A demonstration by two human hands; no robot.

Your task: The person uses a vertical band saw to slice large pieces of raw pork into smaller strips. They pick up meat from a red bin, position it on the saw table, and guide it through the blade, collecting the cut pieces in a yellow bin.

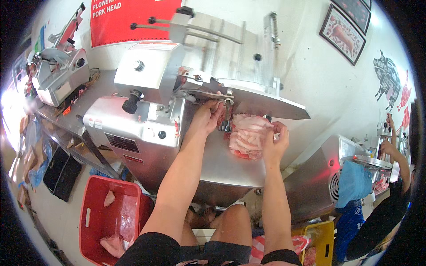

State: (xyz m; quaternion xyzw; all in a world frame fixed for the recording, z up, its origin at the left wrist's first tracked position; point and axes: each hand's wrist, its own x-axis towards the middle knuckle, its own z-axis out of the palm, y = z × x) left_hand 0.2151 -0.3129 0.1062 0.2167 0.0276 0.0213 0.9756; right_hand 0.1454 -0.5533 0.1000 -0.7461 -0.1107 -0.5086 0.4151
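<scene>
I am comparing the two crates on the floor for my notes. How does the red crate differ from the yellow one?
The red crate stands lower left and shows nearly whole; the yellow crate stands lower right, partly hidden. The red crate holds a few loose pieces of meat with much bare bottom showing; what the yellow crate holds cannot be told. Both are open plastic crates on the floor.

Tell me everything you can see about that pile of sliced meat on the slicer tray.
The pile of sliced meat is a loose stack of thin, floppy slices, pale pink with white fat and redder edges low down. It rests on the metal slicer tray, just below the machine's sloping plate. The right hand grips its right side; the left hand sits just to its left, near a small metal post.
</scene>
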